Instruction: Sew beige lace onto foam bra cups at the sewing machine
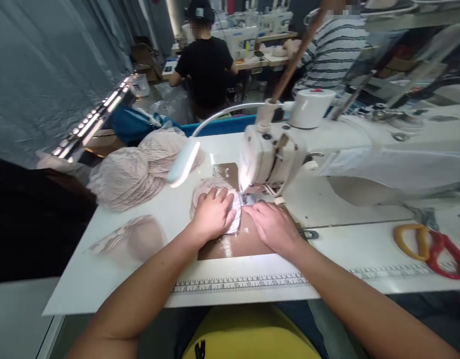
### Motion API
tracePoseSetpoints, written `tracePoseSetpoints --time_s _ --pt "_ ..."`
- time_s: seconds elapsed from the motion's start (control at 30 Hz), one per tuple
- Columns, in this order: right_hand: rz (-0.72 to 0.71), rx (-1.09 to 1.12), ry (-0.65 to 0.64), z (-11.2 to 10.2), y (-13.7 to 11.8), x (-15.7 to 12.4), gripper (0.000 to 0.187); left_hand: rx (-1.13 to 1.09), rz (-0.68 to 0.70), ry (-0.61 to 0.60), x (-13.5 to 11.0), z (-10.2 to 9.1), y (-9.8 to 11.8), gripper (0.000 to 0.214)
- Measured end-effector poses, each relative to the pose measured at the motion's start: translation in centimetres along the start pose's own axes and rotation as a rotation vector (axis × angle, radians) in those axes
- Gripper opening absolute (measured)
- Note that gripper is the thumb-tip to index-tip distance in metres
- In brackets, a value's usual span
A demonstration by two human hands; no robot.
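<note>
Under the sewing machine's needle area (245,192) lies a pale pink lace fabric piece (235,212), rounded like a cup. My left hand (214,212) rests on top of it, fingers spread and slightly bent, pressing it down. Just right of the fabric, my right hand (273,224) lies low on the brown plate (230,249), index finger stretched toward the fabric's edge by the needle. Its other fingers are partly hidden beneath the hand. The lit machine head (273,154) stands close above and behind my right hand.
Stacked lace pieces (121,174) fill the table's back left; another translucent piece (134,239) lies nearer. A lamp (184,163) overhangs the table (76,279). Scissors (432,247) lie right, and a ruler strip (237,285) runs along the front. Two people sit beyond, near other sewing machines.
</note>
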State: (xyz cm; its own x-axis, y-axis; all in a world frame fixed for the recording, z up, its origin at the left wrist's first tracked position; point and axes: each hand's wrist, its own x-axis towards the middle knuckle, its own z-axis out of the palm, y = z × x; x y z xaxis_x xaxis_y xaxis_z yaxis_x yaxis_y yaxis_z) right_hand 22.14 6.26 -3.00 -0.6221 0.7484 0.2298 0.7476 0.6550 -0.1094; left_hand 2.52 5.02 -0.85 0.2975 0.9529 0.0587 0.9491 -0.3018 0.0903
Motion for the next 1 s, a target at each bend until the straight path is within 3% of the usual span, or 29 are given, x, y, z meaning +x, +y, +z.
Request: tracePoseSetpoints --time_s 0.13,0.23,0.33,0.4,0.47,0.53,0.6,0.67,0.73,0.83,0.93,1.0 --pt "-0.048 0.041 0.066 0.5 0.4 -0.2 0.038 -0.081 -0.106 -0.053 -3.3 -2.7 -2.0 0.045" --pt "-0.084 0.079 0.089 0.8 0.7 -0.3 0.037 -0.040 -0.264 0.066 -7.8 -3.8 -5.8 0.044" --pt "-0.100 0.214 0.115 0.5 0.8 -0.4 0.035 0.002 -0.587 0.196 -13.0 -3.3 -9.9 0.032" --pt "-0.051 0.382 0.138 -0.4 0.6 -0.5 0.034 0.000 -0.693 0.231 -16.1 -2.5 -11.6 0.024" --pt "0.038 0.557 0.123 -1.8 0.1 -0.7 0.033 -0.030 -0.755 0.272 -18.7 -1.8 -12.0 0.023" --pt "0.096 0.720 0.005 -3.3 -0.6 -1.3 0.034 -0.075 -0.782 0.319 -20.4 -1.5 -11.1 0.024" --pt "0.093 0.903 -0.215 -4.3 -1.7 -2.3 0.041 -0.169 -0.788 0.421 -21.1 -1.6 -9.2 0.028" --pt "0.070 1.115 -0.417 -4.5 -3.4 -3.3 0.059 -0.361 -0.768 0.592 -20.9 -1.9 -6.8 0.029" --pt "0.075 1.309 -0.498 -3.9 -5.4 -4.3 0.084 -0.592 -0.709 0.740 -20.0 -2.3 -4.3 0.027" --pt "0.195 1.591 -0.440 -2.6 -8.5 -5.0 0.100 -0.704 -0.602 0.802 -17.8 -2.4 -1.0 0.024" --pt "0.229 1.793 -0.331 -1.8 -10.6 -5.2 0.069 -0.633 -0.501 0.806 -15.2 -1.9 1.3 0.018" --pt "0.270 1.826 -0.212 -1.9 -10.8 -5.6 0.043 -0.575 -0.413 0.716 -13.5 -1.6 1.9 0.014"
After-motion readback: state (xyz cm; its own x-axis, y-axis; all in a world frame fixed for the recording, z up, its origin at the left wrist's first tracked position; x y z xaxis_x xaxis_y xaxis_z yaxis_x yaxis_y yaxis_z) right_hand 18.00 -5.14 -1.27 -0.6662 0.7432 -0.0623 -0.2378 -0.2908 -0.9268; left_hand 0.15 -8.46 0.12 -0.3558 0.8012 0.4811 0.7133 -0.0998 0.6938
